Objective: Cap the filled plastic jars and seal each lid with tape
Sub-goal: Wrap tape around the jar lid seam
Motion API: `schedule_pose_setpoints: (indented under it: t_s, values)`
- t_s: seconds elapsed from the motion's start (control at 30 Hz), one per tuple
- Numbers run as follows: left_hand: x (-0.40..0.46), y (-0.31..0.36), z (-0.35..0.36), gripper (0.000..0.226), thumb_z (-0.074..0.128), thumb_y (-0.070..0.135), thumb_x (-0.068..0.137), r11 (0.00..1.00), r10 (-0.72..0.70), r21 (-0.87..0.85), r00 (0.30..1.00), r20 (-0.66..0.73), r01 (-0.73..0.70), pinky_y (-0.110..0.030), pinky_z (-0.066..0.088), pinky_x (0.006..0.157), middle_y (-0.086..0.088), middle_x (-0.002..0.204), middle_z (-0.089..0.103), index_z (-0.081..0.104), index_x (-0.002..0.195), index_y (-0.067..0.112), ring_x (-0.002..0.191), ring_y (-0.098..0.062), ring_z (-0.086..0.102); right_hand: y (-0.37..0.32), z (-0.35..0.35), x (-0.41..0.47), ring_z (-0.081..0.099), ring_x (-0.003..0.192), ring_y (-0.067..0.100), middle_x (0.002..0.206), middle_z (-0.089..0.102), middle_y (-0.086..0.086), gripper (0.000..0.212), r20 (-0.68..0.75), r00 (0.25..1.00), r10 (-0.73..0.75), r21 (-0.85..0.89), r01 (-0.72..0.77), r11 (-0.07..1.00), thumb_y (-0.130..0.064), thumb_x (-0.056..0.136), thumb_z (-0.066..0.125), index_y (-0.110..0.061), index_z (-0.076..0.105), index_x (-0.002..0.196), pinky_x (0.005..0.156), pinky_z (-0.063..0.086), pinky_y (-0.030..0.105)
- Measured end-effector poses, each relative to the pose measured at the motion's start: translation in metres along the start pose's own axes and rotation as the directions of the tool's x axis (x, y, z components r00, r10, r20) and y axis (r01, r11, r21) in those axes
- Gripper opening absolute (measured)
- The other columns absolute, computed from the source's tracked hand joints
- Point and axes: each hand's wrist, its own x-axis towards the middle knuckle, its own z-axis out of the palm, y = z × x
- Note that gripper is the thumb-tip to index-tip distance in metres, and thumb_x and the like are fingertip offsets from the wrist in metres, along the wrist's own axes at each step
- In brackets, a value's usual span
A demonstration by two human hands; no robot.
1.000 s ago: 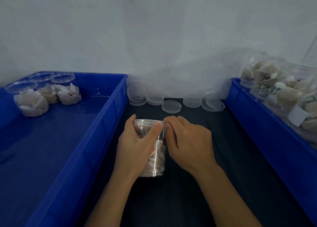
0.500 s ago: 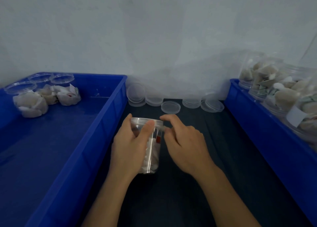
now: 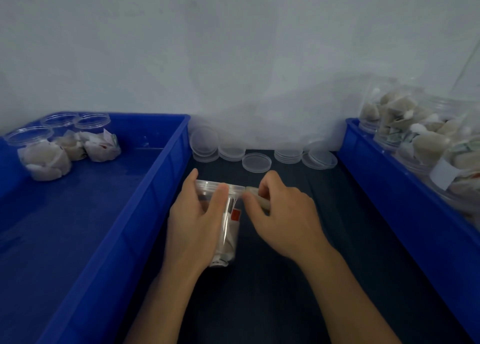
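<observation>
Standing upright on the dark surface [image 3: 324, 278] between two blue bins, the clear plastic jar [image 3: 228, 229] holds pale wrapped packets and a small red label shows through its wall. Its lid [image 3: 219, 186] sits on top. The left hand [image 3: 196, 229] is wrapped around the jar's near and left side, thumb lying across the lid's rim and fingers curled behind. The right hand [image 3: 283, 219] is just beside the jar's right edge, its fingers curled and pinching a pale strip of tape [image 3: 255, 197] whose end reaches the lid's rim; whether the strip already sticks to the lid cannot be told.

Behind the jar, along the foot of the grey wall, lie spare clear lids [image 3: 255, 162], some in short stacks, one leaning upright and one lying single and flat. The left bin [image 3: 145, 187] carries three capped jars [image 3: 44, 156] of the same white packets in its far left corner. The right bin [image 3: 384, 185] is crowded with further jars [image 3: 405, 125] of packets, blurred at the picture's edge.
</observation>
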Motion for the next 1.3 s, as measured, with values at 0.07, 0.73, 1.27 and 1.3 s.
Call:
schedule_pose_setpoints:
  t_s: [0.07,0.73,1.27,1.3]
  values:
    - [-0.002,0.005,0.001,0.116,0.062,0.084,0.068,0.999,0.006,0.051,1.0,0.012,-0.007,-0.024,0.047,0.091,0.005,0.148,0.058,0.025,0.167,0.035,0.122,-0.007,0.061,0.001,-0.001,0.0,0.052,0.051,0.01,0.058,0.053,-0.01,0.043,0.035,0.999,-0.011,0.013,0.011,1.0,-0.071,0.097,0.037,-0.033,0.042,0.078,0.052,0.037,0.028]
    - [-0.011,0.004,0.011,0.112,0.068,0.078,0.077,0.857,0.235,0.492,0.965,-0.118,-0.149,-0.032,0.037,0.089,0.004,0.155,0.047,0.012,0.164,0.035,0.134,-0.016,0.052,-0.001,-0.004,0.002,0.059,0.061,0.012,0.066,0.062,-0.006,0.042,0.255,0.966,0.045,0.075,-0.066,0.995,-0.051,0.106,0.042,-0.025,0.056,0.076,0.061,0.047,0.036]
    - [0.002,0.003,-0.005,0.134,0.065,0.098,0.05,0.941,0.152,0.311,0.988,-0.025,-0.136,-0.007,0.024,0.079,0.014,0.153,0.045,0.028,0.162,0.036,0.12,0.006,0.034,0.003,-0.01,0.001,0.057,0.058,0.014,0.058,0.057,-0.007,0.036,0.148,0.986,-0.073,0.047,0.067,0.997,-0.057,0.09,0.036,-0.03,0.054,0.075,0.056,0.038,0.029]
    - [0.002,0.004,-0.005,0.136,0.063,0.099,0.048,0.942,0.144,0.309,0.989,-0.022,-0.13,-0.009,0.025,0.079,0.013,0.153,0.045,0.028,0.162,0.035,0.12,0.006,0.035,0.004,-0.009,0.001,0.058,0.058,0.014,0.056,0.055,-0.008,0.035,0.126,0.988,-0.086,0.024,0.083,0.996,-0.057,0.09,0.035,-0.03,0.052,0.076,0.055,0.036,0.028]
